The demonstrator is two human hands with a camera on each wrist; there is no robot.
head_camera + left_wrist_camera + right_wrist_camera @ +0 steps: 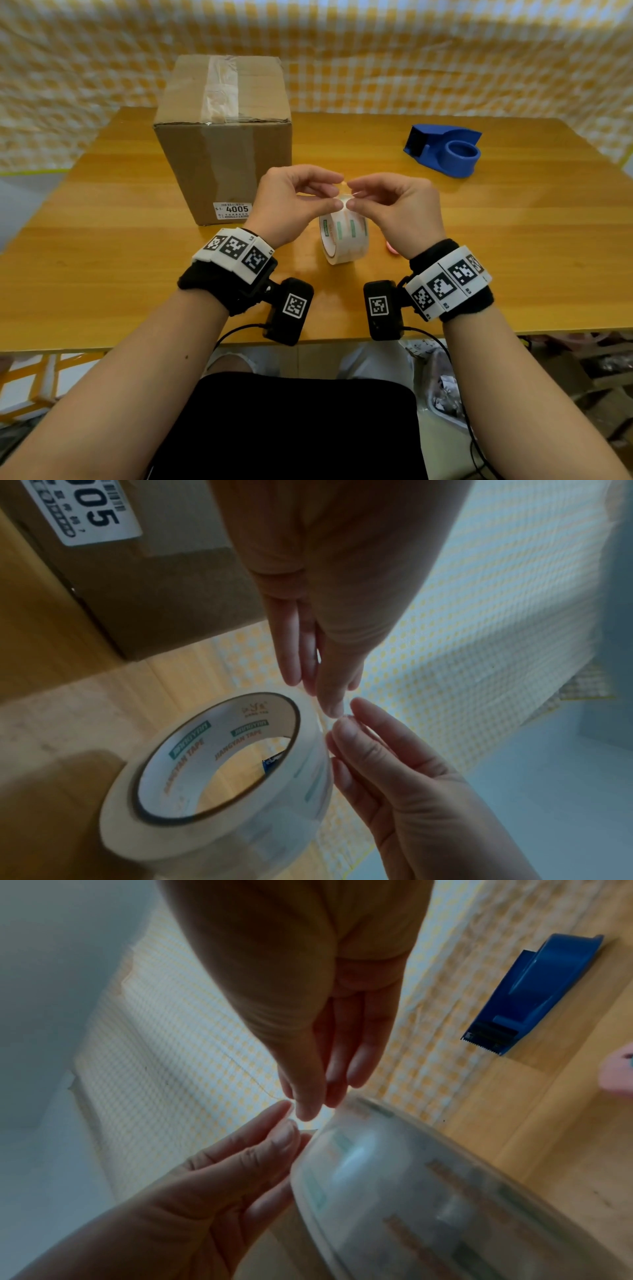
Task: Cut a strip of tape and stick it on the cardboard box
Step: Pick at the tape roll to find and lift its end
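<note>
The tape roll (343,240) stands on edge on the wooden counter (479,240), just in front of the person and right of the cardboard box (222,137). Both hands are raised over the roll with their fingertips meeting at its top. The left hand (291,202) has thumb and fingers drawn together in a pinch, and the right hand (394,205) mirrors it; each appears to nip the clear loose end of the tape, though that end is too thin and transparent to make out for certain.

On the box a white sticker (233,209) reads "4005", with a barcode and small print too fine to read. A strip of clear tape (221,89) already runs across the box top. The left wrist view shows what the head view cannot: the roll's inner core printed "JIANGYAN TAPE" in orange and "JIANGYAN" on green bars, with the sticker's "005" large at the upper left. The right wrist view shows the roll's outer face, blurred, and the toothed edge of the blue tape dispenser (534,993), which lies on the counter well to the right. It also catches a pink thing (620,1072) at the frame's edge, mostly hidden behind the right wrist in the head view.
</note>
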